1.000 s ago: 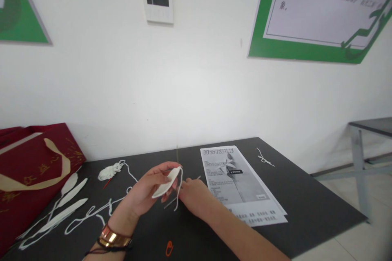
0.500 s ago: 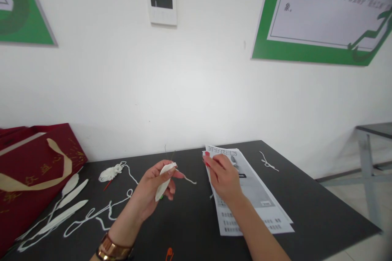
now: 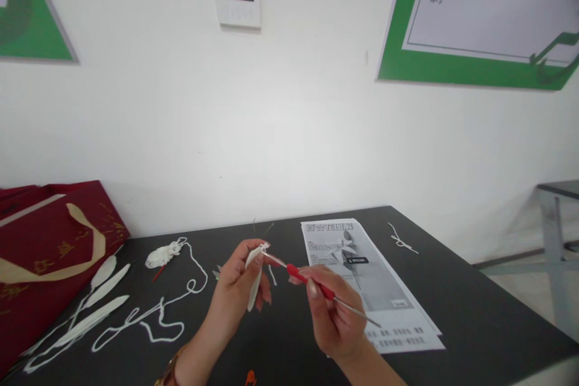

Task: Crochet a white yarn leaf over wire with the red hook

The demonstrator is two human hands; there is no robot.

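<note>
My left hand pinches a white crocheted petal near its upper end, with a short yarn tail and thin wires sticking out beyond the fingers. My right hand is closed around a crochet hook with a red grip and metal shaft. The hook's tip meets the top of the petal; whether it sits inside a stitch is too small to tell. Further left, several finished white petals with long tails lie on the black table.
A white yarn ball lies at the back left, its loose strand looping across the table. Printed pattern sheets lie on the right, with a yarn scrap beyond. A dark red gift bag stands far left; an orange stitch marker lies at the front.
My right hand has turned and come lower, bringing the hook's tip to the petal. My left hand has shifted slightly right, tilting the petal more upright.
</note>
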